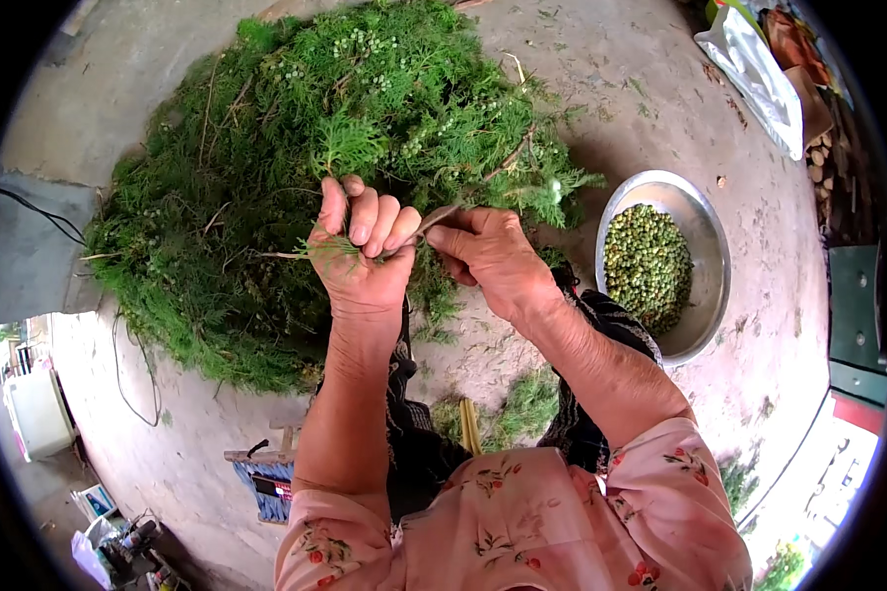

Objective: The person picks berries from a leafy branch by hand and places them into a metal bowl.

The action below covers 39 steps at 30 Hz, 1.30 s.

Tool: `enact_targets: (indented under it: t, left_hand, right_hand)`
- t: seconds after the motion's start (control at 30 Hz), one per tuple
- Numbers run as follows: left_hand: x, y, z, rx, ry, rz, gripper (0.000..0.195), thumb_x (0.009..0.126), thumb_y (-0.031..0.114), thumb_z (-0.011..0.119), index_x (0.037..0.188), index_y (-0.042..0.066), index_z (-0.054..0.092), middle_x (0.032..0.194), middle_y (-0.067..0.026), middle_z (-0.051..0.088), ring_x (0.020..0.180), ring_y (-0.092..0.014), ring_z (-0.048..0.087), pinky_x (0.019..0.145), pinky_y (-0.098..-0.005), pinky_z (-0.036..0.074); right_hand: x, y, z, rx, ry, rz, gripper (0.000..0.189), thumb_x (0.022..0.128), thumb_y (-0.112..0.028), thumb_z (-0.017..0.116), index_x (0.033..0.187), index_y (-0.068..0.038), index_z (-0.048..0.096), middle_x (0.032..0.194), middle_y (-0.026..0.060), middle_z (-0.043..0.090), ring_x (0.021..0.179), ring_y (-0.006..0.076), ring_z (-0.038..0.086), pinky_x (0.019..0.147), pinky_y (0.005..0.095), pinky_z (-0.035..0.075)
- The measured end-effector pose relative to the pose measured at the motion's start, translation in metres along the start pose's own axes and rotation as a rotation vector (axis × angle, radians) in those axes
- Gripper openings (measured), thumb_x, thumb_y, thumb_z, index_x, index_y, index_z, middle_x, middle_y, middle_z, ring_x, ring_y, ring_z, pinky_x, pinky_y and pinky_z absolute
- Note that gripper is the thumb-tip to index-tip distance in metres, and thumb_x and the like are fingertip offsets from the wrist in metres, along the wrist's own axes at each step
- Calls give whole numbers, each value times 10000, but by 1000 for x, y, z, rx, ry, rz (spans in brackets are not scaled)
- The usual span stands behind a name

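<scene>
My left hand (366, 236) is closed around a thin, leafy evergreen sprig (347, 144), whose green tip stands up above the fingers. Close beside it, my right hand (480, 251) pinches a brownish strip or stem (437, 218) between thumb and forefinger; its far end reaches my left fingers. Both hands are over a big heap of cut conifer branches (222, 162) with pale green cones among the foliage. A metal basin (709, 266) to the right of my right arm holds many small green cones (647, 266).
Loose green sprigs (528, 406) lie on the concrete floor (214, 458) between my legs. A small woven-seat stool (266, 480) stands at lower left. Plastic bags (754, 81) and stacked firewood (820, 170) are at upper right. A dark cable (41, 214) runs at the left.
</scene>
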<state>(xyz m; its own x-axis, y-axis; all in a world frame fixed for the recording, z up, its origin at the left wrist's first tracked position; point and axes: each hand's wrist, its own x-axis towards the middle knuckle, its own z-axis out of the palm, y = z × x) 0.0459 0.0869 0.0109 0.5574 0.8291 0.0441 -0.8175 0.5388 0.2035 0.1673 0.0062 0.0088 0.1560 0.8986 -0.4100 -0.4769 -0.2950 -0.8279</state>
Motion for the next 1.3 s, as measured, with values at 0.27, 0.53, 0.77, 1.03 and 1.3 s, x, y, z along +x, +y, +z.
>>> enact_targets:
  t: [0.27,0.53,0.77,1.03,1.3]
  left_hand:
    - [-3,12,3,2,39,90,275,953,245,426,796,54,546,464,14,391,400,-101,308,449,-250,272]
    - [-6,8,8,22,101,116,277,960,255,426,838,36,542,460,15,372,395,-99,302,454,-248,268]
    - [-4,14,20,808,450,-103,390,823,390,645,958,26,609,890,-50,620,774,-132,567,714,-277,444]
    - [-11,8,22,1024,264,-229,341,711,118,760,1008,26,621,875,-21,637,764,-125,578,724,-269,451]
    - [-5,-6,16,1058,408,-39,465,710,96,765,1117,3,560,944,-51,635,813,-120,573,758,-288,459]
  right_hand:
    - [5,0,-3,79,71,118,69,793,-26,600,843,14,574,706,73,575,577,163,525,478,273,388]
    - [6,-5,2,519,-86,94,118,825,-90,631,905,-6,610,712,57,559,604,135,500,483,254,363]
    - [11,-9,3,242,36,113,182,830,-132,648,755,-23,523,669,55,558,503,117,472,407,238,335]
    - [4,-17,14,-287,-22,220,213,824,-148,613,916,43,614,655,30,570,504,104,481,471,257,413]
    - [9,-10,14,-568,-129,184,279,779,-155,590,968,48,623,642,102,596,548,145,556,542,297,455]
